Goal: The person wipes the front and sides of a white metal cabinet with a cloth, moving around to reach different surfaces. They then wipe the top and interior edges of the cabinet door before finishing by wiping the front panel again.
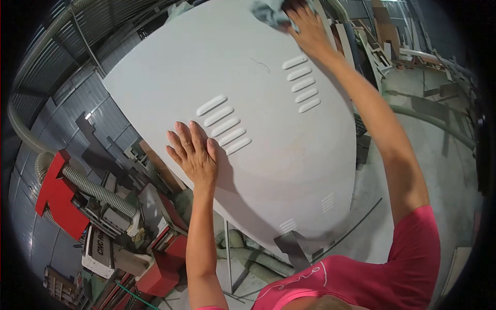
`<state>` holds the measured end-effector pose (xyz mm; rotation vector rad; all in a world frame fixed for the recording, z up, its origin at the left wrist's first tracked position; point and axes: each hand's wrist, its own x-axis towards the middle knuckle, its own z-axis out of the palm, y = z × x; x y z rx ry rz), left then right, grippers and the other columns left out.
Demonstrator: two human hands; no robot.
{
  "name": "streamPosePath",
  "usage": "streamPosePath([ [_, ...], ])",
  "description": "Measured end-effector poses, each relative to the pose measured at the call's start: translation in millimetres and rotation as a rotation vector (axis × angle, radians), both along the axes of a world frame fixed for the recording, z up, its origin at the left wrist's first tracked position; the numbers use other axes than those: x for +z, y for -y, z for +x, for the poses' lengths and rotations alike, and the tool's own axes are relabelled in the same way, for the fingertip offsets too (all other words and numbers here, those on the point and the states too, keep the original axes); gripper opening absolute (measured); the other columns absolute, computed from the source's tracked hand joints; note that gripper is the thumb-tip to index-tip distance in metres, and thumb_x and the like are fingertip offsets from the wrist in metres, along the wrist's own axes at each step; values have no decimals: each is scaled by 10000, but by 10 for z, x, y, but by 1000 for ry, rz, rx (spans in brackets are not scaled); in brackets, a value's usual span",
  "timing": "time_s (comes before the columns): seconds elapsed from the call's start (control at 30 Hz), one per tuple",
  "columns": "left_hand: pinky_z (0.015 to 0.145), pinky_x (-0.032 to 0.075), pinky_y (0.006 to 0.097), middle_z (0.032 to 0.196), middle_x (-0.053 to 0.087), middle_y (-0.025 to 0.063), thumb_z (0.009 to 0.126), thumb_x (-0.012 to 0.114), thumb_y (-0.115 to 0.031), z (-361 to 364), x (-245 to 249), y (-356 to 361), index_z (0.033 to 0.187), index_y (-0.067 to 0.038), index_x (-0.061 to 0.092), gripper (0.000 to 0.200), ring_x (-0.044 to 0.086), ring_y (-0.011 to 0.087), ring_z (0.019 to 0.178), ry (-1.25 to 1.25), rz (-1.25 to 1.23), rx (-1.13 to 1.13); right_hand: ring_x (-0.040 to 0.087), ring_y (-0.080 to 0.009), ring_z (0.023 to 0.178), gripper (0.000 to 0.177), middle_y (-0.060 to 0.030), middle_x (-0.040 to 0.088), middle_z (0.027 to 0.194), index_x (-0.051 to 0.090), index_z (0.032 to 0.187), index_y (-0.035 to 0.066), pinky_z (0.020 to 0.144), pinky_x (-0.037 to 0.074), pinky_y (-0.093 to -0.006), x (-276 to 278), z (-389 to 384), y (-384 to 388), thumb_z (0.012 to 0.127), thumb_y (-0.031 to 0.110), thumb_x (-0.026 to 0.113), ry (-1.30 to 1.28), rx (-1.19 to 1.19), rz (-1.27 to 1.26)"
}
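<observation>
A large white panel (170, 72) with a rounded near end fills the middle of the head view. Two rows of raised vent slots stand out on it, a left row (222, 120) and a right row (301, 85). My left hand (195, 155) lies flat on the panel, fingers spread, just beside the left slots. Up at the far right edge, my right hand (309, 31) presses a crumpled grey-blue cloth (271, 14) against the surface. Part of the cloth and the fingertips are dark or cut off by the frame's top. A thin dark line (261, 64) marks the panel between the slot rows.
At the lower left stands a red CNC machine (64, 199) with a ribbed hose (98, 188). More hoses (256, 261) lie on the floor under the panel. Wood offcuts (374, 57) lean at the upper right, and a thin dark rod (356, 222) is right of the panel's near end.
</observation>
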<state>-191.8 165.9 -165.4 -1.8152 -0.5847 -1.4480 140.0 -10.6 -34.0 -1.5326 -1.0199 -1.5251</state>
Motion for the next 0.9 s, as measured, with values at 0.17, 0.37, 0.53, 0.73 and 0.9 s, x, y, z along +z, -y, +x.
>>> streamPosePath([
  [0.17, 1117, 44, 455, 1497, 219, 101, 946, 373, -365, 13, -13, 17, 1406, -142, 345, 512, 142, 317, 1391, 22, 2, -17, 265, -398, 1316, 464, -222, 366, 1359, 472, 1222, -15, 1052, 228, -507, -2573, 211, 116, 823, 194, 587, -149, 3, 7],
  [0.37, 1108, 67, 473, 1491, 225, 107, 934, 386, -330, 40, -30, 23, 1400, -122, 348, 511, 138, 307, 1390, 23, 21, -21, 257, -483, 1278, 499, -320, 319, 1352, 416, 1244, -133, 1080, 182, -519, -5494, -938, -198, 908, 223, 512, -1125, 230, 189],
  [0.53, 1113, 49, 472, 1500, 192, 111, 935, 371, -331, 35, -40, -6, 1416, -116, 308, 530, 109, 319, 1393, -5, 4, 10, 303, -446, 1275, 474, -287, 410, 1319, 498, 1201, -103, 1066, 193, -538, -3920, -697, -534, 894, 256, 538, -755, 100, 272],
  [0.73, 1112, 43, 480, 1499, 184, 125, 926, 370, -324, 33, -32, -20, 1420, -105, 292, 546, 97, 328, 1394, -27, 8, 18, 371, -355, 1245, 466, -141, 442, 1342, 555, 1207, 37, 1027, 267, -509, -939, 346, -237, 895, 375, 485, -223, 188, 449],
  [0.9, 1108, 52, 487, 1498, 185, 132, 935, 355, -348, 49, -40, -17, 1418, -94, 293, 549, 96, 334, 1393, -18, -24, 58, 363, -393, 1252, 413, -228, 410, 1336, 498, 1238, 4, 1037, 308, -446, 65, 144, 38, 893, 231, 471, -207, 292, 125],
])
